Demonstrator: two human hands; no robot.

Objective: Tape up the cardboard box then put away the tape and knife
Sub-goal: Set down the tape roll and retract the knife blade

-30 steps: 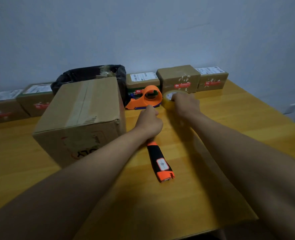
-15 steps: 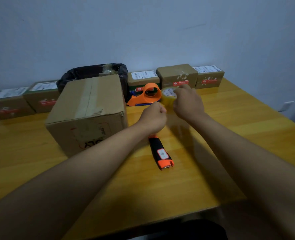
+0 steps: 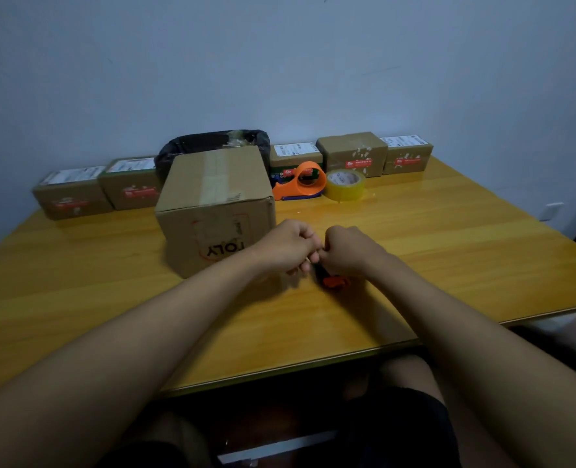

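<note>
Orange and black, the utility knife [image 3: 334, 281] is largely hidden beneath the curled left hand [image 3: 288, 246] and right hand [image 3: 346, 249], fingertips meeting; grip cannot be told. The taped brown cardboard box [image 3: 216, 211] stands just left; the yellowish tape roll [image 3: 344, 184] and orange dispenser [image 3: 301, 182] lie behind on the wooden table [image 3: 448, 251].

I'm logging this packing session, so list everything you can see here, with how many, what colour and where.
cardboard box: one, brown, taped along the top, left of centre on the table
small parcels: five, brown, row along the wall
bin: one, black liner, behind the cardboard box
tape dispenser: one, orange, right of the box
tape roll: one, yellowish clear, beside the dispenser
knife: one, orange and black, under the hands
table: one, yellow wood
left hand: fist, above the knife
right hand: fist, touching the left
</note>
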